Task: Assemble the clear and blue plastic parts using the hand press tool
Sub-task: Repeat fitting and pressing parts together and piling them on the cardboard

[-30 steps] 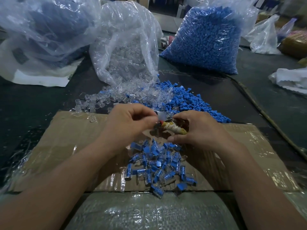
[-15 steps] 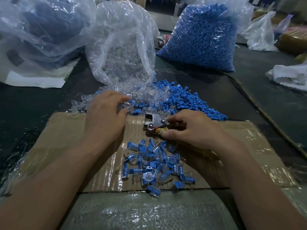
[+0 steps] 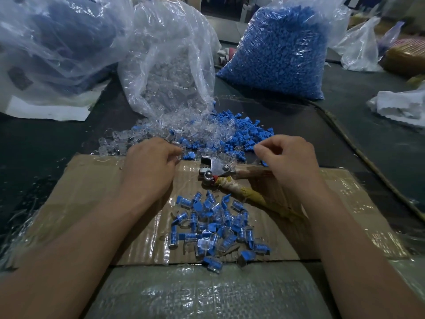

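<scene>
My left hand [image 3: 149, 166] is curled at the near edge of the loose clear parts [image 3: 119, 139], its fingertips pinching one clear part [image 3: 179, 151]. My right hand [image 3: 290, 157] hovers at the edge of the loose blue parts [image 3: 248, 132], thumb and forefinger pressed together; whether a part sits between them is hidden. The hand press tool [image 3: 215, 170] lies free on the cardboard [image 3: 96, 192] between my hands, its tape-wrapped handles running under my right wrist. A heap of assembled clear-and-blue pieces [image 3: 213, 229] lies below the tool.
An open bag of clear parts [image 3: 170, 65] and a full bag of blue parts [image 3: 280, 51] stand behind the piles. A large crumpled bag [image 3: 55, 42] fills the far left. More bags and white cloth [image 3: 400, 107] sit at right. A cord [image 3: 368, 162] runs along the dark table.
My right hand let go of the tool and moved up to the blue pile. My left hand left the tool, reached into the clear parts and curled on one. The tool now lies on the cardboard.
</scene>
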Demonstrator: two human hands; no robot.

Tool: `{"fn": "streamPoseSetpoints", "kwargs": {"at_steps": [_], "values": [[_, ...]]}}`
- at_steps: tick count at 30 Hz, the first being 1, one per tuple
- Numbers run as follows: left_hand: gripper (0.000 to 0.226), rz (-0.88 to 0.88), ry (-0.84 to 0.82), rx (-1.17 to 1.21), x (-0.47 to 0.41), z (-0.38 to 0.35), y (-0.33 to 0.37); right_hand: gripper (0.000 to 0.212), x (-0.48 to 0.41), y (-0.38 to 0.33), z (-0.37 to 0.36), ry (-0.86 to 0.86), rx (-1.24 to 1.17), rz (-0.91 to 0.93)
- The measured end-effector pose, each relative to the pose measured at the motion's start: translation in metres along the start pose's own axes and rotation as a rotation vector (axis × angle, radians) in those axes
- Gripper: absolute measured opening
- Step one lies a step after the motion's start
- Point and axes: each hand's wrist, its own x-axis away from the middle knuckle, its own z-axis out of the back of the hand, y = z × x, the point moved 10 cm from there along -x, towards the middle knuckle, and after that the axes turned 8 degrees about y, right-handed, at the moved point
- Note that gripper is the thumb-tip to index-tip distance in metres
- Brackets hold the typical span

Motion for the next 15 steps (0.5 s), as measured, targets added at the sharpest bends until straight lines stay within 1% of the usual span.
{"fn": "streamPoseSetpoints", "kwargs": {"at_steps": [3, 5, 8, 13, 15], "values": [[0.022, 0.006, 0.071, 0.056, 0.000, 0.008, 0.001, 0.014, -0.003, 0.009, 0.002, 0.028, 0.014, -0.039], [0.026, 0.029, 0.125, 0.133, 0.002, 0.014, 0.001, 0.015, -0.005, 0.015, 0.001, 0.026, 0.018, -0.059], [0.033, 0.032, 0.200, 0.252, 0.004, 0.026, 0.005, 0.006, -0.007, 0.017, -0.009, -0.028, 0.025, -0.064], [0.028, -0.051, 0.197, 0.278, 0.007, 0.032, 0.020, 0.033, -0.006, -0.001, -0.041, -0.226, 0.074, 0.067], [0.025, -0.066, 0.184, 0.307, 0.009, 0.032, 0.025, 0.038, -0.003, -0.005, -0.054, -0.297, 0.148, 0.118]]}}
